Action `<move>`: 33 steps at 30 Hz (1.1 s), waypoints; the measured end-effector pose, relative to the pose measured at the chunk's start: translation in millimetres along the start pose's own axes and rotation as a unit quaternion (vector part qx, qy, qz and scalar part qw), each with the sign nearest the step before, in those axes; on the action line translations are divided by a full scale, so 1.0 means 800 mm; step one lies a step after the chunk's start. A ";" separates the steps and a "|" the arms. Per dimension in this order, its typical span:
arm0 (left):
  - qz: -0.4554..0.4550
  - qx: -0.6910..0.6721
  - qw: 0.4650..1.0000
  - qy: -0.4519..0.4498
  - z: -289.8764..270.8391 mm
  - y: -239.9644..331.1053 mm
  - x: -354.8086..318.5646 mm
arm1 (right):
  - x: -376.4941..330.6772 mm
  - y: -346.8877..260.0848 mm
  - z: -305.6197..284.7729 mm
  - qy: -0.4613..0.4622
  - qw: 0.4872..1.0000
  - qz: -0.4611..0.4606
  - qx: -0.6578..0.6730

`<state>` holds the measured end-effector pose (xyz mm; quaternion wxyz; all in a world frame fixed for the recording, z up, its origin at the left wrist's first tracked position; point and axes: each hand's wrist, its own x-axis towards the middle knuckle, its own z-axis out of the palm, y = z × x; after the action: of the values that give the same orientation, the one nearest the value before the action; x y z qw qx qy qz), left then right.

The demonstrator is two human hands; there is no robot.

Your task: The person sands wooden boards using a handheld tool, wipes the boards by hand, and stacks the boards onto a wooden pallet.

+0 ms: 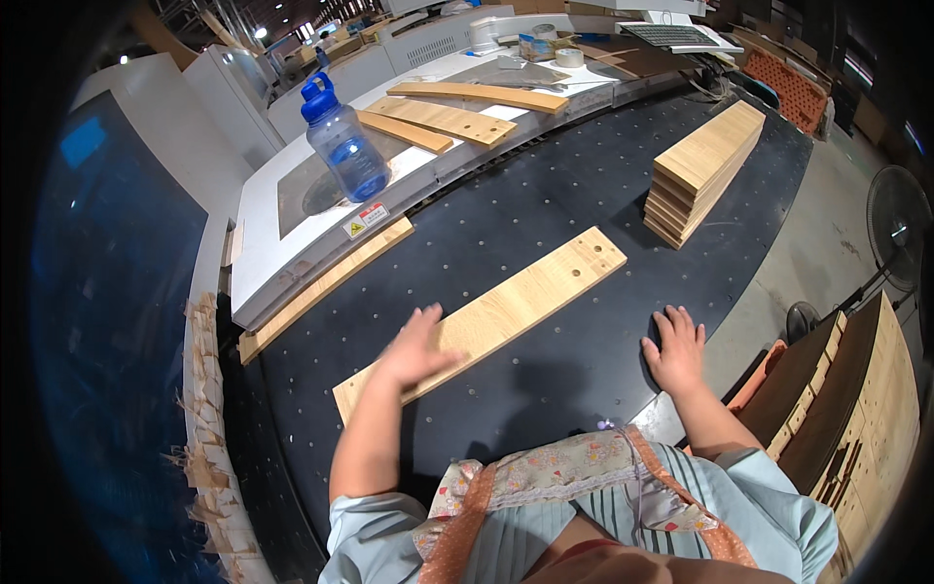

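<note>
A long pale wooden board [516, 307] lies slantwise on the black dotted table [525, 204]. Several drilled holes show at its far right end, and a small one near its left end. My left hand [416, 355] is over the board's left part, slightly blurred, thumb apart from the fingers and nothing held. Whether it presses on the wood I cannot tell. To the right of the board, my right hand [676, 355] rests on the black surface near the table's edge, fingers spread, holding nothing.
A stack of several boards [705, 156] stands at the far right of the table. Beyond, a white machine ledge [263, 268] carries a blue-capped water bottle [347, 151] and loose boards [452, 119]. One strip [326, 289] lies along the ledge. A fan [897, 229] and panels [856, 399] stand right.
</note>
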<state>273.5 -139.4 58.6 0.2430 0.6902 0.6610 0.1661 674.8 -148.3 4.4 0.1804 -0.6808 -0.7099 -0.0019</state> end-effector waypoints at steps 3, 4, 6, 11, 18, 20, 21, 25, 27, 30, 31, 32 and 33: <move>-0.014 0.193 0.981 0.031 0.024 0.028 -0.037 | -0.004 0.003 -0.003 0.007 0.999 -0.040 0.019; -0.023 0.197 0.979 0.053 0.035 0.021 -0.041 | -0.005 0.003 -0.004 0.001 0.998 -0.057 0.028; 0.003 0.167 0.983 0.071 0.035 0.019 -0.038 | -0.004 0.008 -0.009 -0.006 0.995 -0.088 0.038; 0.026 0.134 0.985 0.105 0.049 0.040 -0.060 | 0.026 -0.008 -0.024 -0.036 0.953 -0.258 0.153; -0.037 0.100 0.983 0.147 0.102 0.105 -0.126 | 0.096 -0.172 -0.019 -0.208 0.804 -0.549 0.090; -0.085 0.136 0.975 0.153 0.107 0.113 -0.146 | 0.103 -0.215 -0.012 -0.356 0.769 -0.531 -0.025; -0.119 0.164 0.966 0.163 0.111 0.121 -0.162 | 0.100 -0.225 -0.014 -0.375 0.754 -0.538 -0.025; -0.205 0.174 0.928 0.258 0.143 0.106 -0.236 | 0.090 -0.219 -0.023 -0.386 0.710 -0.589 -0.022; -0.240 0.170 0.901 0.317 0.153 0.099 -0.265 | 0.090 -0.213 -0.016 -0.376 0.708 -0.597 -0.009; -0.263 0.173 0.854 0.415 0.158 0.108 -0.277 | 0.094 -0.224 -0.013 -0.362 0.697 -0.619 -0.012; -0.255 0.184 0.845 0.433 0.162 0.109 -0.278 | 0.094 -0.230 -0.018 -0.356 0.694 -0.625 -0.019; -0.245 0.195 0.836 0.450 0.167 0.111 -0.276 | 0.095 -0.232 -0.021 -0.365 0.690 -0.625 -0.013; -0.236 0.207 0.827 0.466 0.171 0.112 -0.276 | 0.094 -0.234 -0.026 -0.367 0.687 -0.626 -0.020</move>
<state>407.6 -375.4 15.7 -0.2106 0.3883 0.8572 0.2647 498.4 -94.8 88.8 -0.1515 -0.0276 -0.9806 0.1214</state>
